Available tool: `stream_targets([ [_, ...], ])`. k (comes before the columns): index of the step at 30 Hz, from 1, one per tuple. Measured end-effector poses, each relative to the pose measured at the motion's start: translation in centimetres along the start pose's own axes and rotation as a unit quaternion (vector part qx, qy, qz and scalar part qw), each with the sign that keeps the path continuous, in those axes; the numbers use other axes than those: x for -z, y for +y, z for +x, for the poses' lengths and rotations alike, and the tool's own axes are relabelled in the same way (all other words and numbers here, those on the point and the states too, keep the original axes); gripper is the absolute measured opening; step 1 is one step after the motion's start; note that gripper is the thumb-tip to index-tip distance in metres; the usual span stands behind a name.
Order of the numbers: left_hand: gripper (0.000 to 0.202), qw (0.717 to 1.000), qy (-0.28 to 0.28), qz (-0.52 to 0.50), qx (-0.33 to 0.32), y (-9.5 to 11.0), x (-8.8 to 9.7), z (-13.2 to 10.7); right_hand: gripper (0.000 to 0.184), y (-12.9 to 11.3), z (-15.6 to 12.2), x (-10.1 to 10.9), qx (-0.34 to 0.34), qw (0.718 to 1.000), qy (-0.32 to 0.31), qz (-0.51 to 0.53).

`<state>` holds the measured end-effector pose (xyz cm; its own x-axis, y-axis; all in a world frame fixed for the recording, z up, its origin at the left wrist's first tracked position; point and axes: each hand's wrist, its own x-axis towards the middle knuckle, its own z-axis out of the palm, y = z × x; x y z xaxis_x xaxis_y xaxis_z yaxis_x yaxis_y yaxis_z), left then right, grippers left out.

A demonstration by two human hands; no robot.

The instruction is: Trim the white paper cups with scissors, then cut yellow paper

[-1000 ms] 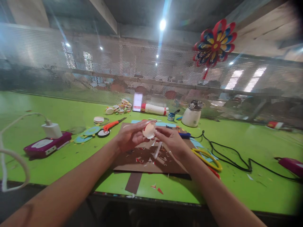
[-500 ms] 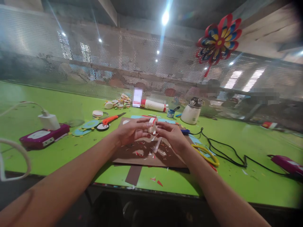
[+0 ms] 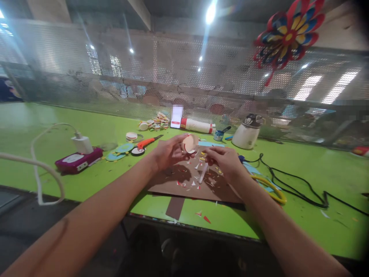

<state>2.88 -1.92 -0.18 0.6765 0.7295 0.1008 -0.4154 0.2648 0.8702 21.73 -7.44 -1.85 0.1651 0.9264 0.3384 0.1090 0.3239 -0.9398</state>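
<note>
My left hand [image 3: 172,151] holds up a small round white paper piece with a red edge [image 3: 189,143], its flat face turned toward me. A short distance to its right, my right hand [image 3: 219,156] has thumb and fingertips pinched together; whatever they may hold is too small to make out. Both hands are above a brown board [image 3: 173,186] strewn with small red, white and yellow paper scraps. A translucent stick [image 3: 203,173] lies on the board just below my right fingers.
Orange-handled scissors [image 3: 146,142], blue paper discs [image 3: 121,151] and a purple box with a white plug [image 3: 79,159] are on the left. A phone [image 3: 176,116], paint jar [image 3: 218,135] and white bottle [image 3: 246,132] stand behind. Yellow handles [image 3: 273,191] and a black cable [image 3: 300,184] lie right.
My hands have moved apart; my right hand has let go of the round piece, which my left hand now keeps alone, turned face-on. The view has swung slightly left.
</note>
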Motion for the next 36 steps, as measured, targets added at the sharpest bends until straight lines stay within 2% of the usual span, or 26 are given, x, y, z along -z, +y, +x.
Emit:
stream_targets([
  [2, 0.033, 1.000, 0.018, 0.008, -0.024, 0.4, 0.2, 0.1, 0.026, 0.3, 0.0, -0.1, 0.008, 1.000, -0.004, -0.017],
  [5, 0.031, 0.998, 0.034, 0.039, -0.030, 0.7, 0.6, 0.1, 0.037, 0.2, -0.1, -0.2, 0.032, 0.999, -0.020, -0.038],
  [10, 0.036, 0.994, 0.053, 0.097, 0.025, 0.3, 0.4, 0.0, 0.043, -0.7, -0.5, -0.2, 0.075, 0.994, -0.044, -0.071],
  [13, 0.041, 0.990, 0.034, 0.125, 0.059, 0.0, 0.0, -0.2, 0.040, -0.9, -0.7, -0.3, 0.076, 0.992, -0.063, -0.076],
  [17, 0.042, 0.982, -0.017, 0.158, 0.099, -0.2, -0.6, -0.5, 0.035, -0.6, -0.9, -0.6, 0.053, 0.992, -0.095, -0.056],
  [24, 0.042, 0.973, 0.028, 0.190, 0.128, 0.1, -1.0, -0.8, 0.022, -0.8, -1.1, -0.7, -0.007, 0.991, -0.130, 0.021],
  [28, 0.052, 0.963, 0.017, 0.229, 0.139, 0.2, -1.0, -0.8, 0.024, -0.9, -1.3, -0.7, -0.062, 0.983, -0.156, 0.072],
  [33, 0.057, 0.972, -0.024, 0.188, 0.137, 0.0, -0.4, -0.3, 0.023, -0.8, -1.0, -0.5, -0.105, 0.976, -0.150, 0.121],
  [36, 0.054, 0.977, -0.003, 0.194, 0.085, 0.1, 0.0, -0.1, 0.026, -0.5, -0.5, -0.1, -0.114, 0.975, -0.137, 0.134],
])
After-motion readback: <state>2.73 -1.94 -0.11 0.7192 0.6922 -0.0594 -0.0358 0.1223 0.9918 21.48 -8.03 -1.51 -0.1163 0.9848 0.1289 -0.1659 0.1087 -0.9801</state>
